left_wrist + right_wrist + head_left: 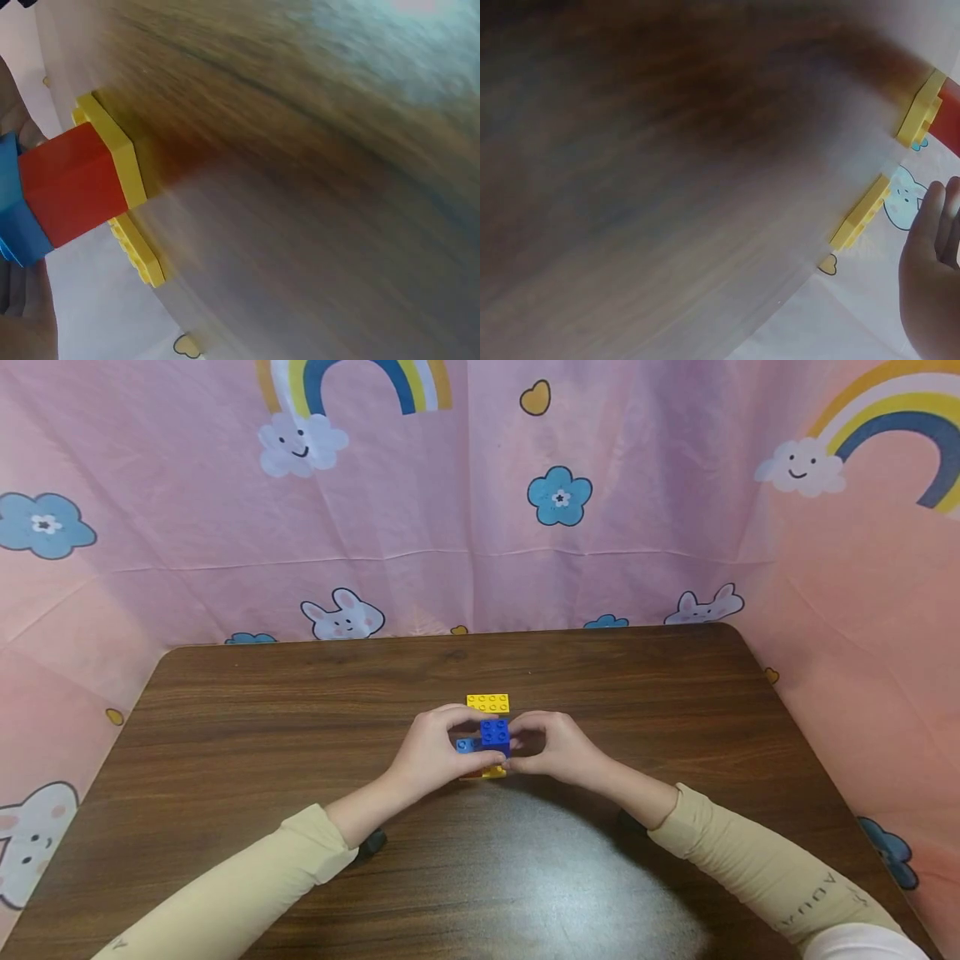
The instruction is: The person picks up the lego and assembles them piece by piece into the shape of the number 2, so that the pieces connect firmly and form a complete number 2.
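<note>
A dark blue brick [495, 733] stands studs up between the two hands. My left hand [438, 742] grips it, thumb across the front and index finger behind. From the right, my right hand [564, 747] holds it with curled index finger and thumb. Left of it, within the left hand's curve, shows a light blue brick [464, 745]. Beneath, in the left wrist view, a red brick [73, 184] stands on a yellow plate [120, 150], with a blue brick [22, 225] above the red one. Fingers hide how the dark blue brick meets the others.
Behind the hands a second yellow plate [487, 702] lies flat on the brown wooden table [300, 693]. A pink printed curtain [450, 510] hangs along the table's back and sides. Dark wrist straps [371, 843] show under the forearms.
</note>
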Tool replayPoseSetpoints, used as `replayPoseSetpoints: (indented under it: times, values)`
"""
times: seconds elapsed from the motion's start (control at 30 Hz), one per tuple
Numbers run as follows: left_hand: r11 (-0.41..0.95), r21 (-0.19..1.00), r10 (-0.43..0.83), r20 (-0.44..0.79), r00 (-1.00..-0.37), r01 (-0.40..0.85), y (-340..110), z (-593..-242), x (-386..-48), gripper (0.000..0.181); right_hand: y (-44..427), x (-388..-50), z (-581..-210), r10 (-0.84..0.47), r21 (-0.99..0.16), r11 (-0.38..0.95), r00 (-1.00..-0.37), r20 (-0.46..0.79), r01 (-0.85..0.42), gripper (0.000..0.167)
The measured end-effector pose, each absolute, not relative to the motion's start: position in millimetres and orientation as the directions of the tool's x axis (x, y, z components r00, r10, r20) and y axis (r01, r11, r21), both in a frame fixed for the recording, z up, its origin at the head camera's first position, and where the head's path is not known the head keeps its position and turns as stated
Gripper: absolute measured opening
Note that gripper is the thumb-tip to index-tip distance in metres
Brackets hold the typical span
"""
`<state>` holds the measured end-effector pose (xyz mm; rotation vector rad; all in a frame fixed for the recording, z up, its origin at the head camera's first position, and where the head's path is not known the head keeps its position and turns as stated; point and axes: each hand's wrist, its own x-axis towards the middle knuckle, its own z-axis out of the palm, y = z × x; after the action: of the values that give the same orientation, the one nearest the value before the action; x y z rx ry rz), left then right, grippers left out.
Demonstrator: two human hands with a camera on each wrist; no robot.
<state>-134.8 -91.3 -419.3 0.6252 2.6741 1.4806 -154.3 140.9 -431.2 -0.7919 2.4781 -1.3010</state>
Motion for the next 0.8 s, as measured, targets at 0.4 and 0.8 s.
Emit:
replayPoseSetpoints:
  times: [0.4, 0.8]
  values:
    - [0.442, 0.825, 0.344, 0.208, -0.916, 0.353, -89.7, -418.7, -133.0, 0.037, 141.8, -152.4, -431.7, -0.544, -0.849, 0.417, -0.837, 0.051, -0.323, 0.033]
    - [0.498, 0.762, 0.377, 0.241, -0.895, 0.415, -91.0, -417.6, -135.5, 0.038, 140.7, -153.5, -433.2, -0.545, -0.869, 0.391, -0.837, 0.046, -0.302, 0.032]
